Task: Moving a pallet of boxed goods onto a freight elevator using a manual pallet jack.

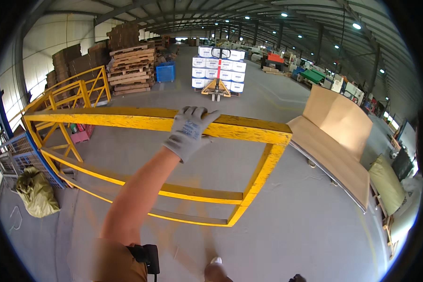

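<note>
Well, the left hand (190, 129), in a close-fitting grey glove with bluish markings, grasped the upper rail of a yellow frame (254, 126), its fingers bent over the top edge. The right hand lay out of view, so its state I could not tell. The frame stood close in front of the person, stretching from the left toward the right: square-edged bars, the yellow paint scuffed dark and chipped along the upper rail, with slimmer rails running lower down. Farther left stood yellow railings (84, 94) with slanting braces. The floor (286, 235) was smooth and grey.

On the right, broad sheets of smooth brown cardboard (333, 150) lay along a low, metal-edged cart, one part bent upright at the far side. Far left rose a rough stack of wooden pallets (131, 70).

Just beside that stack sat a boxy blue bin (165, 73), its contents hidden. At the near left, a crumpled olive sack (36, 193) slumped by a blue mesh cage (35, 155); what filled either was unclear. A pink container (81, 136) beyond the frame held red and green items. At the far centre, a yellow pallet truck (215, 87) stood before stacked white packages (231, 75).
</note>
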